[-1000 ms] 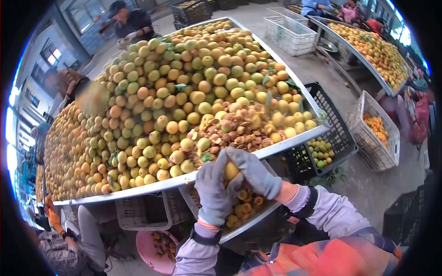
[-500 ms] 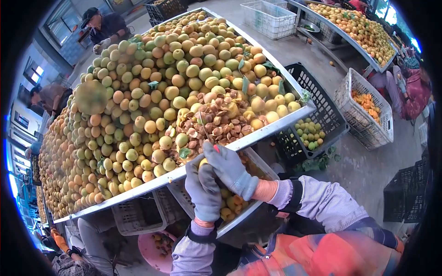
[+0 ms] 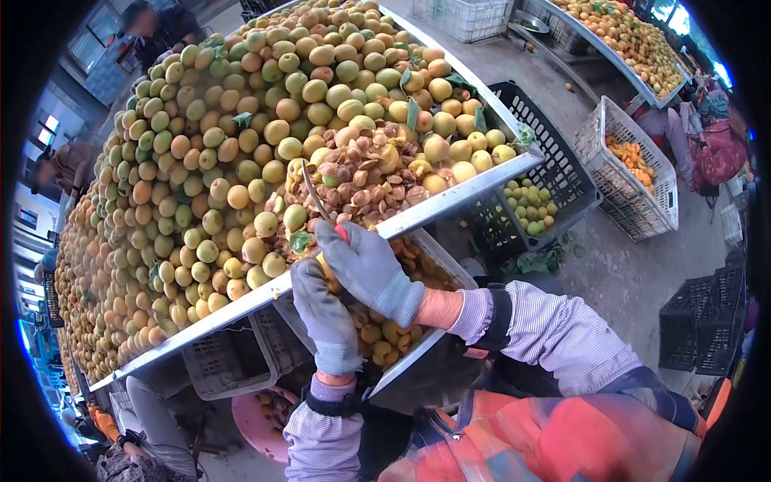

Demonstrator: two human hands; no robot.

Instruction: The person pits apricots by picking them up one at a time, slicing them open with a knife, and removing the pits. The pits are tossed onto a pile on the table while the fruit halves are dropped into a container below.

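Note:
My right hand (image 3: 368, 269), in a grey glove, is closed around the red handle of a knife (image 3: 314, 194). Its thin, slightly curved blade points up and away over the table rim. My left hand (image 3: 325, 309), gloved too, grips a yellow apricot (image 3: 328, 273), mostly hidden between the two hands. Just beyond the metal rim lies a heap of brown apricot pits (image 3: 371, 178). Whole green-to-orange apricots (image 3: 241, 153) are piled over the table. Beneath my hands, a crate (image 3: 434, 333) holds yellow apricot pieces.
Right of the table stand a black crate (image 3: 566, 173) with green fruit and a white crate (image 3: 622, 213) with orange pieces. A pink basin (image 3: 249, 426) is on the floor. Other people work at the left and far right. A second fruit table (image 3: 614, 48) stands behind.
The view has shifted, so the table sits higher and further left. The knife blade has swung to point more to the upper left and shows more clearly. Both hands stay together on the apricot.

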